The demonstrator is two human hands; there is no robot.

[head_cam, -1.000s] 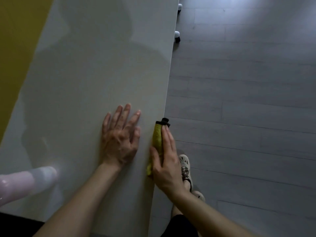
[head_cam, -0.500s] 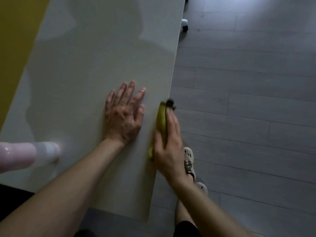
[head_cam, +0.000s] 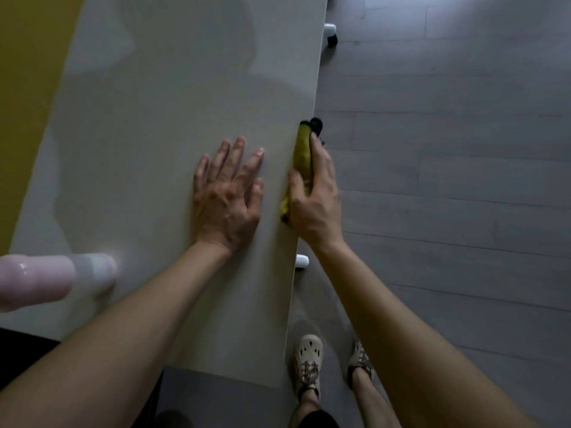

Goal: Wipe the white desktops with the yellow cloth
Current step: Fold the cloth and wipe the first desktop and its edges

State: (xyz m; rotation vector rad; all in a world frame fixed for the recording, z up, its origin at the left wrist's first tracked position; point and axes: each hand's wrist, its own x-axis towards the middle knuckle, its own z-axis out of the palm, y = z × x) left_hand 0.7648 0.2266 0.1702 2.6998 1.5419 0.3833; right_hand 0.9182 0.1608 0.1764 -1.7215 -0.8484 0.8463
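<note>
A long white desktop (head_cam: 160,118) runs from the near edge away up the view. My left hand (head_cam: 228,196) lies flat on it, fingers spread, a little in from its right edge. My right hand (head_cam: 315,196) grips the folded yellow cloth (head_cam: 302,152) against that right edge, thumb on top of the desk and fingers down its side. A black corner of the cloth (head_cam: 316,125) sticks out past my fingertips.
A pink and white bottle (head_cam: 46,279) stands on the desk at the near left. A yellow surface (head_cam: 27,72) borders the desk's left side. Grey plank floor (head_cam: 448,149) lies to the right, with white desk casters (head_cam: 330,32) and my feet in sandals (head_cam: 309,362).
My right hand has slid the cloth along the desk's right edge, away from me. My left hand stays flat on the desktop. The near end of the desk and my feet have come into view.
</note>
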